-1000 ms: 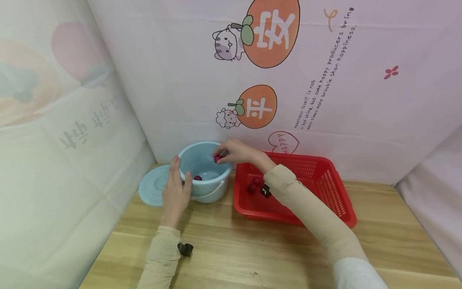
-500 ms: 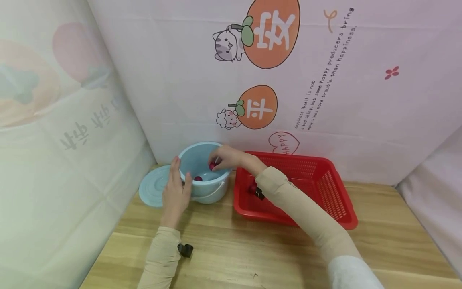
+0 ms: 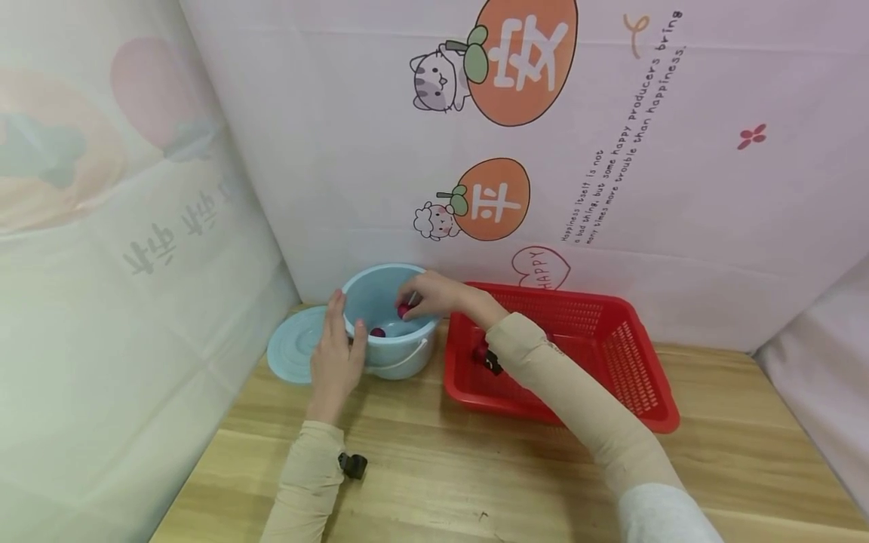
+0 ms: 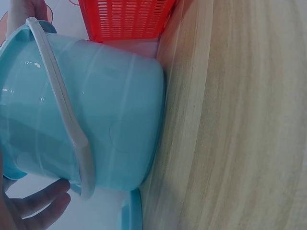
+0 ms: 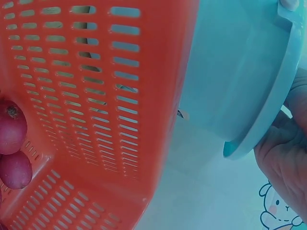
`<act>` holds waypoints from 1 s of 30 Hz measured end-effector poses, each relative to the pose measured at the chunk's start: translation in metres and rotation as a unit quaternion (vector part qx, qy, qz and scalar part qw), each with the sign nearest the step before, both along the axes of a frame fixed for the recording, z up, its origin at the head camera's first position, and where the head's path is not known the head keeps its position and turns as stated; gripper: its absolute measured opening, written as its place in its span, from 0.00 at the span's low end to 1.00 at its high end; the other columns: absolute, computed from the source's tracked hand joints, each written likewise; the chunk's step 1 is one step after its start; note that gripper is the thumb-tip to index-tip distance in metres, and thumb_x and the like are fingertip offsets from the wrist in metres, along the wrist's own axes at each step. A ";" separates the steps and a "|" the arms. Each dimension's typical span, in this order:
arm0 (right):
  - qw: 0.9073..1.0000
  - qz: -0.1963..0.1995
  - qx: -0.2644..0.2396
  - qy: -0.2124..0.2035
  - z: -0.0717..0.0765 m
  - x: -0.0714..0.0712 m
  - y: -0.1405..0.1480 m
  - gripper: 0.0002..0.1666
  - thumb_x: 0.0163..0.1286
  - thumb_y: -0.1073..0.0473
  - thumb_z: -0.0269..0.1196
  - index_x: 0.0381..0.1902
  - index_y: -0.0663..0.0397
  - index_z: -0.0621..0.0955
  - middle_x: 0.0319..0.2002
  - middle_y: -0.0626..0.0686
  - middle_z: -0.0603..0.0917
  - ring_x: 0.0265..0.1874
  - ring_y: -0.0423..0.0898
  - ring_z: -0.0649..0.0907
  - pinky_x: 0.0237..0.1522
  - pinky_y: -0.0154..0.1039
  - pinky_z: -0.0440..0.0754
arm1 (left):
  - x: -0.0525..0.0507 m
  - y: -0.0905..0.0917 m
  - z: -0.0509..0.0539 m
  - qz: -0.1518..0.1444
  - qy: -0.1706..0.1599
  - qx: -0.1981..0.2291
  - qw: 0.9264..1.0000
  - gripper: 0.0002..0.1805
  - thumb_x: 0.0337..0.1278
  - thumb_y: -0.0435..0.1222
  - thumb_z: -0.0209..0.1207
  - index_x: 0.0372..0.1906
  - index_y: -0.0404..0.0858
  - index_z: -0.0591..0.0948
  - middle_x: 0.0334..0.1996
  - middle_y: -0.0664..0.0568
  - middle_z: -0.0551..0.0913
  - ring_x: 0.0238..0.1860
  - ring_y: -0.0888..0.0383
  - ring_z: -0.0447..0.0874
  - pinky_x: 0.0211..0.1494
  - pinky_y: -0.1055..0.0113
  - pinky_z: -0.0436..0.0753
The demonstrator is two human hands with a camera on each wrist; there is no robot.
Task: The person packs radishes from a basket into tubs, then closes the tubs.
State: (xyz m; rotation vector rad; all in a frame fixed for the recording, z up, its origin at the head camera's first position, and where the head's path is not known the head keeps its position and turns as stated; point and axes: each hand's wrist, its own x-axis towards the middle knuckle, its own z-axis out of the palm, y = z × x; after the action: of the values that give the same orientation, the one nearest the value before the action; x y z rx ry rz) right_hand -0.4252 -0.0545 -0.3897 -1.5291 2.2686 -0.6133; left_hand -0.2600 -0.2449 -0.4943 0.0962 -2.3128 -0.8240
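Observation:
A light blue bucket [image 3: 400, 368] with a pale handle [image 4: 62, 96] stands upright at the back left. My right hand [image 3: 434, 292] reaches over its rim and pinches a small round red radish [image 3: 404, 310] inside it. Another radish [image 3: 377, 332] lies at the bottom. Against the bucket's left and near side rests my left hand [image 3: 336, 362], its fingers fairly straight and its thumb at the rim. In the left wrist view, its fingers [image 4: 43, 206] lie by the bucket's side. More radishes [image 5: 13, 127] sit in the red basket [image 3: 502, 403]; my right forearm partly hides them in the head view.
A light blue lid [image 3: 293, 351] lies flat on the wooden table [image 3: 434, 467] left of the bucket. The basket stands just to the bucket's right. Printed cloth walls [image 3: 339, 151] close in the back and sides.
My right hand has moved left and lower into the bucket, still holding the radish. My left hand stays at the bucket's side. The head view has shifted slightly.

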 end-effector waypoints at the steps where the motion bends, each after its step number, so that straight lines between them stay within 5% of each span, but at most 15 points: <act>1: 1.000 0.001 -0.002 -0.002 -0.001 -0.001 0.000 0.17 0.71 0.62 0.73 0.56 0.55 0.88 0.51 0.53 0.90 0.52 0.47 0.88 0.56 0.38 0.84 | 0.000 0.000 0.000 0.000 0.000 0.000 1.000 0.36 0.84 0.54 0.42 0.84 0.39 0.58 0.84 0.54 0.58 0.33 0.45 0.83 0.27 0.50 0.78; 14: 0.998 0.010 -0.060 -0.021 -0.004 0.003 0.004 0.30 0.67 0.56 0.77 0.64 0.59 0.84 0.62 0.62 0.85 0.61 0.60 0.85 0.61 0.52 0.83 | 0.001 0.000 0.000 -0.003 -0.005 -0.001 1.000 0.36 0.84 0.54 0.42 0.85 0.40 0.57 0.84 0.54 0.57 0.33 0.46 0.85 0.26 0.53 0.78; 30: 0.990 -0.029 -0.129 -0.049 -0.016 0.000 0.012 0.17 0.71 0.54 0.74 0.54 0.54 0.89 0.49 0.49 0.91 0.49 0.40 0.89 0.55 0.38 0.85 | -0.001 0.002 -0.002 0.000 -0.003 0.001 1.000 0.36 0.84 0.54 0.43 0.84 0.39 0.57 0.84 0.53 0.58 0.35 0.46 0.85 0.28 0.50 0.80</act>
State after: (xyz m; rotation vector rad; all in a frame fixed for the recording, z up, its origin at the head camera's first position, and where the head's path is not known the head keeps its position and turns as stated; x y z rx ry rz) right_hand -0.4253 -0.0424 -0.4061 -1.5121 2.2338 -1.0113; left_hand -0.2609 -0.2433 -0.4966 0.0993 -2.3186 -0.8267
